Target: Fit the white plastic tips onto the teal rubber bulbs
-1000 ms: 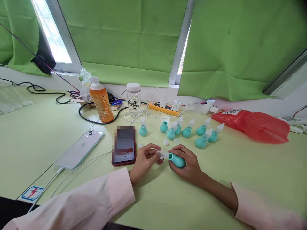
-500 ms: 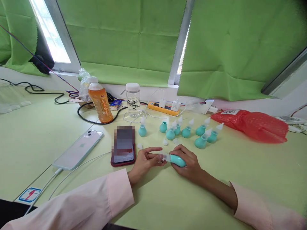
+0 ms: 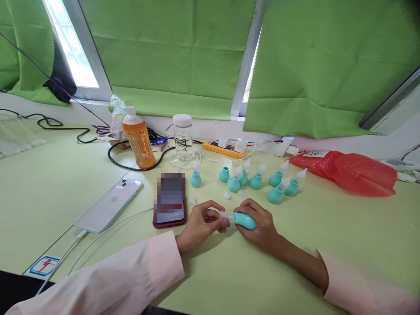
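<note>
While the right hand [image 3: 260, 225] curls around a teal bulb [image 3: 246, 221], its fingers bent over the far side and its thumb below, the left hand [image 3: 203, 224] pinches a clear connector [image 3: 229, 216] between thumb and fingertips. The bulb lies on its side between the two hands, mouth toward the left one, and the connector meets that mouth; how deep it sits I cannot tell. The left hand's index finger arches above the pinch.

Just beyond the left hand lies a small white tip [image 3: 192, 201]; another white piece [image 3: 227, 195] and a clear piece [image 3: 242, 193] lie beyond the gap between the hands. Farther past them stands an open teal bulb [image 3: 224, 175], with tipped bulbs [image 3: 255, 181] mostly beyond the right hand. Left of the left hand is a red-cased phone [image 3: 170, 201], and farther left a pale phone [image 3: 111, 203].
</note>
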`<state>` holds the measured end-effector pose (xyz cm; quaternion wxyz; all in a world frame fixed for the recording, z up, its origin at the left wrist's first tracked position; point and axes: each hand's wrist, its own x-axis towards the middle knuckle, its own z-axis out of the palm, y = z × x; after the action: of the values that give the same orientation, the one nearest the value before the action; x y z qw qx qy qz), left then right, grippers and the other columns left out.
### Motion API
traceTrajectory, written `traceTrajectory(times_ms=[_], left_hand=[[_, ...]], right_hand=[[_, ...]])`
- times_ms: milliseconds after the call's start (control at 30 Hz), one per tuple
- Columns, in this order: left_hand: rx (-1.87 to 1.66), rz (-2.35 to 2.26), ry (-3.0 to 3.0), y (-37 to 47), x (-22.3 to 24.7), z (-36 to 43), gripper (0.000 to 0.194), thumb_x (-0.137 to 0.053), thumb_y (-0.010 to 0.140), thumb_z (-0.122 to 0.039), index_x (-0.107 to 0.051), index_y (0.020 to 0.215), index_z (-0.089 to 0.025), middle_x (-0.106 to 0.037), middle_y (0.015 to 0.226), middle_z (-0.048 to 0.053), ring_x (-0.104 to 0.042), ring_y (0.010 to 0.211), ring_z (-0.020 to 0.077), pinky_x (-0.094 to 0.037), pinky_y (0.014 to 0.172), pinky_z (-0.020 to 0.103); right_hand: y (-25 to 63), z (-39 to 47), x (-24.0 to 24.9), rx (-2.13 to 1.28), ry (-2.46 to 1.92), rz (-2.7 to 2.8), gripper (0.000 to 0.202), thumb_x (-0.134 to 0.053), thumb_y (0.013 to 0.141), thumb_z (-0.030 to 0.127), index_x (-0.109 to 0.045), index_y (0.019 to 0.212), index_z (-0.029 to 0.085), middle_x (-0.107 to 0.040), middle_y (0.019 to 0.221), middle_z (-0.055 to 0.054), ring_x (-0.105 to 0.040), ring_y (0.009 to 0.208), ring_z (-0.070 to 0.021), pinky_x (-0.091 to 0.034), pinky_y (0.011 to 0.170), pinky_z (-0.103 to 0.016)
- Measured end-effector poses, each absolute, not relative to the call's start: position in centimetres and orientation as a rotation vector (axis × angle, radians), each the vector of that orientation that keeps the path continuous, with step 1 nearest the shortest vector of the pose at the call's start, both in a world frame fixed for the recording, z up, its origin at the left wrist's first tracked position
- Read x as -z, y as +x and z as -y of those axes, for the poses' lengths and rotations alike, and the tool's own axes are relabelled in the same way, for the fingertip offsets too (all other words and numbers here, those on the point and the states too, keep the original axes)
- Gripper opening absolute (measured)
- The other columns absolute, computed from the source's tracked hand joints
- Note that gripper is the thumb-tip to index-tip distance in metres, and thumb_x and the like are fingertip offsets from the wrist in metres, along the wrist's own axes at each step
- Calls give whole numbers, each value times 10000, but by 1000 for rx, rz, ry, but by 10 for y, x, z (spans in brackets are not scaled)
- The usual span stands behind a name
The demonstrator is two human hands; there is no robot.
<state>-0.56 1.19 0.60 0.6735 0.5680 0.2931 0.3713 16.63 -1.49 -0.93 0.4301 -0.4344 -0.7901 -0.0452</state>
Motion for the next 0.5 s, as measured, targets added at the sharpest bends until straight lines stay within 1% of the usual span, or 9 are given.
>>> traceTrajectory(times_ms=[100, 200, 300, 500], left_hand=[[-819, -616, 1280, -6, -5, -12, 305, -665, 616, -290, -497, 805, -119, -630, 596, 36, -560, 509, 116, -439, 549, 257], [-812, -605, 1299, -6, -5, -12, 291, -663, 619, -275, -498, 801, -119, -624, 595, 36, -578, 560, 134, -440, 583, 268], [-825, -638, 1362, -6, -5, -11, 269, -658, 621, -275, -513, 791, -125, -612, 612, 32, -577, 586, 137, -437, 580, 258], [-943, -744, 1696, -8, -1, -3, 177, -602, 674, -273, -561, 790, -145, -612, 716, 49, -566, 679, 146, -452, 621, 247]], right_hand=[[165, 15, 7, 25, -1092, 1941, 186, -511, 618, 97, -536, 773, 196, -497, 713, -25, -509, 600, -128, -416, 509, -241], [163, 16, 4, -126, -1131, 1907, 200, -501, 575, 85, -539, 737, 196, -501, 678, -9, -501, 578, -124, -408, 508, -240], [160, 16, 0, -288, -1198, 1901, 192, -495, 542, 77, -539, 690, 189, -507, 641, 5, -494, 565, -122, -392, 508, -237], [160, 14, -4, -586, -1289, 1909, 145, -511, 536, 98, -554, 650, 176, -536, 616, 15, -490, 569, -119, -380, 509, -225]])
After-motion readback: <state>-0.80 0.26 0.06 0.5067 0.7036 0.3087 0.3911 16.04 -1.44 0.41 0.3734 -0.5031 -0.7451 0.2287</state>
